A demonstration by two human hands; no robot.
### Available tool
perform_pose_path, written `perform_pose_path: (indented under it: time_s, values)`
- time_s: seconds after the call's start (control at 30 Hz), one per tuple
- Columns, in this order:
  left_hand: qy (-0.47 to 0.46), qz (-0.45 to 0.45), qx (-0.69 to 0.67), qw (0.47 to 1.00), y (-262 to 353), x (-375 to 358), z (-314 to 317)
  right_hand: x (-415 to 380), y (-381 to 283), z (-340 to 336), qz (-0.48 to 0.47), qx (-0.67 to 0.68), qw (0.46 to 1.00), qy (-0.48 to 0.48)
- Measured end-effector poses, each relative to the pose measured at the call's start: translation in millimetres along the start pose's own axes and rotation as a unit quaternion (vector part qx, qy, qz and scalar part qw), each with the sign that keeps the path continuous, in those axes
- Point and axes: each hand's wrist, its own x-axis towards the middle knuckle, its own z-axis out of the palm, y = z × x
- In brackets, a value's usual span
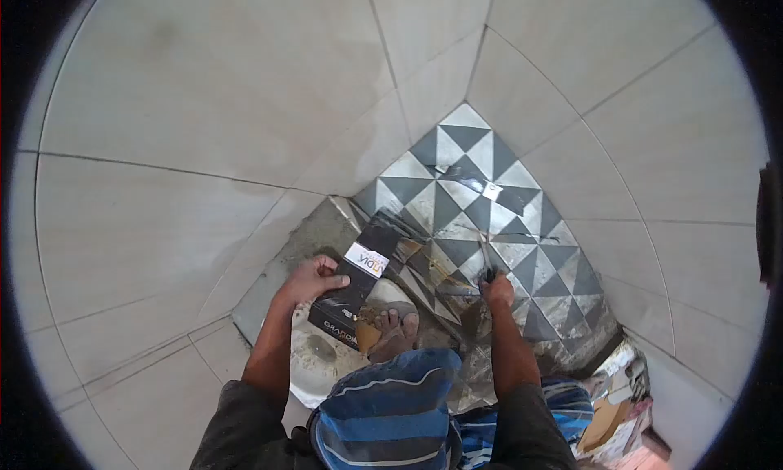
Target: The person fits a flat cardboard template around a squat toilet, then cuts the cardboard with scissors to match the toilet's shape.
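Observation:
A black cardboard piece with a white label and printed letters (373, 240) lies over the pan's edge at lower centre. My left hand (314, 281) grips its left edge, thumb on top and fingers curled. To the right, my right hand (497, 289) is closed around the dark handle of a thin tool, whose narrow tip (484, 246) points away from me over the patterned floor tiles (465, 152). Below the cardboard is a stained white squat pan (306, 372), partly covered. My bare foot (394, 333) rests beside the cardboard.
Large beige wall tiles (204, 78) meet in a corner ahead. Rough grey cement (306, 229) borders the floor tiles on the left. Dark scraps and a small white piece (492, 192) lie on the tiles. Torn cardboard and debris (608, 421) sit at the lower right.

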Motion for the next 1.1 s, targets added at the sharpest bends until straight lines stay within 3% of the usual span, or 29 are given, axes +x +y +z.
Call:
perform_pose_path:
  time_s: [0.1,0.17,0.23,0.3,0.37,0.4,0.47,0.53,0.57,0.63,0.7,0.77,0.83,0.9,0.93,1.03,1.07,1.1]
  values:
    - [-0.007,-0.040,-0.052,0.998,-29,-32,5,5,10,21,-0.034,-0.029,0.998,-0.037]
    - [-0.072,0.008,-0.211,0.975,-40,-46,8,-3,8,17,-0.027,-0.020,0.999,-0.011]
    - [-0.061,0.037,-0.219,0.973,-47,-54,16,-1,10,16,-0.031,-0.040,0.998,-0.023]
    - [-0.001,0.044,-0.145,0.988,-56,-58,20,-7,-3,3,-0.036,-0.061,0.997,-0.034]
    - [0.017,0.048,-0.121,0.991,-58,-63,19,-17,-36,-16,-0.035,0.003,0.999,0.005]
    - [0.043,0.057,-0.109,0.991,-42,-70,18,-11,-47,-9,-0.080,0.084,0.993,0.017]
    - [0.074,0.079,-0.060,0.992,-13,-85,8,-34,-106,-42,-0.029,0.346,0.927,-0.144]
    - [0.049,0.080,-0.063,0.994,-5,-95,-5,-39,-154,-42,0.080,0.536,0.786,-0.297]
    - [0.024,0.083,-0.063,0.994,-2,-100,-11,-41,-171,-38,0.080,0.535,0.787,-0.299]
    - [0.016,0.074,-0.062,0.995,4,-107,-24,-38,-200,-20,0.079,0.634,0.681,-0.358]
    - [-0.010,0.037,-0.087,0.996,2,-114,-33,-21,-202,6,0.074,0.658,0.668,-0.340]
    - [-0.026,0.042,-0.078,0.996,-20,-116,-41,-19,-204,1,0.042,0.741,0.585,-0.326]
    - [-0.043,0.049,-0.072,0.995,-32,-125,-48,-12,-191,-18,0.069,0.752,0.566,-0.329]
    - [-0.156,-0.064,-0.064,0.984,-22,-143,-55,-12,-176,-35,0.024,0.806,0.511,-0.300]
    - [-0.176,-0.109,0.055,0.977,-11,-149,-58,-10,-171,-42,0.025,0.804,0.513,-0.300]
    - [-0.110,-0.072,0.107,0.985,-79,-157,-56,-6,-165,-49,0.039,0.789,0.550,-0.271]
    - [-0.069,-0.135,0.067,0.986,-66,-163,-58,-7,-166,-49,0.008,0.772,0.597,-0.218]
    - [-0.069,-0.137,0.062,0.986,-74,-165,-60,-9,-167,-48,-0.023,0.750,0.641,-0.165]
